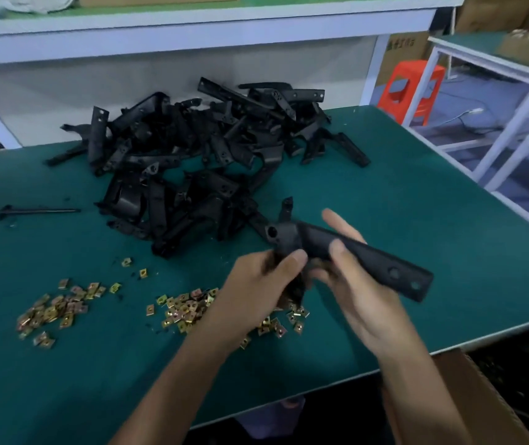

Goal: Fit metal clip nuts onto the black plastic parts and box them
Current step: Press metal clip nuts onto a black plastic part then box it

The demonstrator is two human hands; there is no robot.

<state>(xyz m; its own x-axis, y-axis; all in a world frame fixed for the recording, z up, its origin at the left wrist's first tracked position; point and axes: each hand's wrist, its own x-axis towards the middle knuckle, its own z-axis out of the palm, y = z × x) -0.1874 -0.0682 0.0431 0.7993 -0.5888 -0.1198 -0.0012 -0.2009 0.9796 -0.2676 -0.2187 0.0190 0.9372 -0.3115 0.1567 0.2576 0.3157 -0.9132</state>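
Both hands hold one black plastic part (382,266) above the front of the green table (417,200). My left hand (256,293) grips its lower leg, thumb pressed near the hub. My right hand (350,284) grips the long arm from below, thumb on top, fingers behind. Whether a clip nut sits between my left fingers is hidden. Gold clip nuts (186,311) lie scattered under my hands, with a second heap (54,311) further left. A big pile of black parts (199,155) covers the back of the table.
A cardboard box (468,396) holding dark parts stands below the table's front right edge. A single black rod (38,211) lies at the left. White shelving runs along the back; an orange stool (412,88) and a white rack stand to the right.
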